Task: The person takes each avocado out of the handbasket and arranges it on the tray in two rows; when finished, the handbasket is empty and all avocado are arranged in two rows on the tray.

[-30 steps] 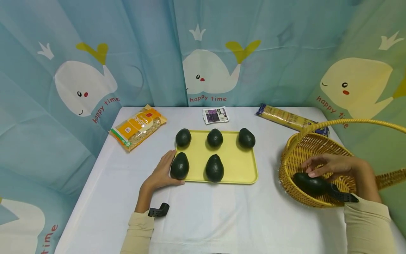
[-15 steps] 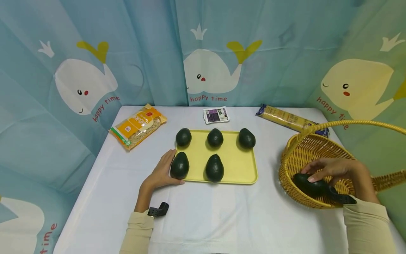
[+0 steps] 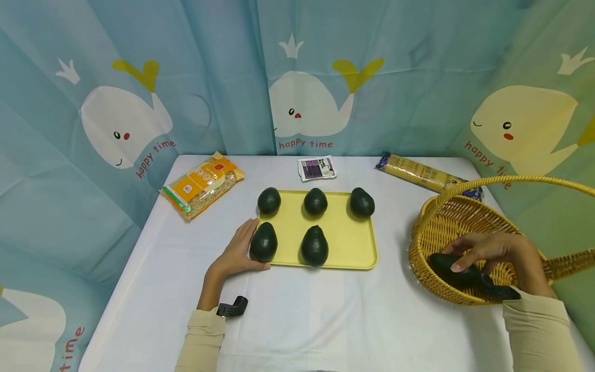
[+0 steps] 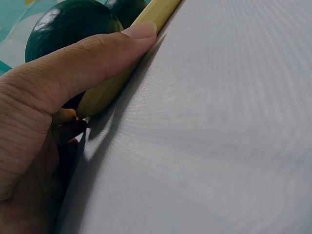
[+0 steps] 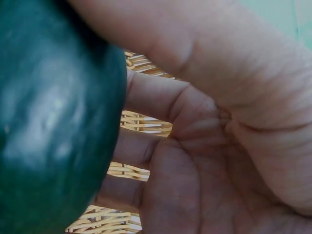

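In the head view my right hand [image 3: 492, 250] is inside the wicker basket [image 3: 420, 248] at the right. Its thumb and fingers hold a dark green avocado [image 3: 448, 268], whose glossy side [image 5: 53, 122] fills the left of the right wrist view. My left hand [image 3: 237, 252] rests against the near left corner of the yellow tray [image 3: 344, 243]. Its thumb lies straight along the tray's front rim, as the left wrist view also shows. On the tray sit several avocados: three in the back row and two in front, including one [image 3: 264, 243] right beside my left fingers.
At the back left of the white table lies an orange bag of noodles [image 3: 202, 186]. A small white and purple packet [image 3: 316, 168] lies behind the tray. A long yellow packet [image 3: 420, 173] is at the back right. The basket's tall handle [image 3: 525, 178] arches over it.
My right hand has lowered slightly, and its fingers have closed around the avocado in the basket. That avocado has shifted a little. The left hand and tray have stayed put.
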Demonstrator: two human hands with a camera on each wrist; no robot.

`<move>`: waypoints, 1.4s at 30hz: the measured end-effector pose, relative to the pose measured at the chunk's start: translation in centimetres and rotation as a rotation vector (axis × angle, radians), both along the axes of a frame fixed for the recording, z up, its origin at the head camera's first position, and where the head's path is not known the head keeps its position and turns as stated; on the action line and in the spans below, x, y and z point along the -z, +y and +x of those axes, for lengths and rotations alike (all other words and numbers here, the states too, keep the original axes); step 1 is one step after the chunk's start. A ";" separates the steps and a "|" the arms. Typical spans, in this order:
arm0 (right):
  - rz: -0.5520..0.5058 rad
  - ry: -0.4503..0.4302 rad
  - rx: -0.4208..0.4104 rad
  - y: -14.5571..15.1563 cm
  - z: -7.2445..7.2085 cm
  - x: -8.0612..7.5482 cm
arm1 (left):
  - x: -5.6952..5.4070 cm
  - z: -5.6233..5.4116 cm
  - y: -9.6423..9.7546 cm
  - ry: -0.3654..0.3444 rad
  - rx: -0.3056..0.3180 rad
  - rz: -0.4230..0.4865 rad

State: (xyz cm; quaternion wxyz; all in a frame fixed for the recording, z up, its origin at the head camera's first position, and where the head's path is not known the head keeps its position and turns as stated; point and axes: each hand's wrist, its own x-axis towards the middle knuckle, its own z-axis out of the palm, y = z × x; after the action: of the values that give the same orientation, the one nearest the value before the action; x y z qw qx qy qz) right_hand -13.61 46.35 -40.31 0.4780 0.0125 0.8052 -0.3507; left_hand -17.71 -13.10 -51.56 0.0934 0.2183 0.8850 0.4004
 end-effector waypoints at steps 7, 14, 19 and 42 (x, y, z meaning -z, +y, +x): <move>-0.007 0.019 0.000 0.2 0.2 0.1 | -0.1 0.0 -0.1 -0.010 -0.002 -0.011; -0.071 0.068 -0.008 0.6 0.2 0.4 | 0.2 0.1 -0.1 -0.011 -0.005 -0.012; -0.133 0.107 -0.019 0.8 0.1 0.5 | 0.2 0.2 0.0 -0.015 -0.004 -0.008; -0.159 0.318 0.025 0.1 0.3 -0.4 | 0.1 0.0 -0.1 0.008 -0.001 0.003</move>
State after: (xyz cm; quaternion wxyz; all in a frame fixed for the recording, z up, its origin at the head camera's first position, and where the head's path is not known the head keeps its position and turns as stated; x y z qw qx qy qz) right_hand -13.29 46.41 -39.89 0.3397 -0.0711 0.8403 -0.4165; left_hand -17.71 -13.16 -51.69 0.0894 0.2194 0.8850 0.4007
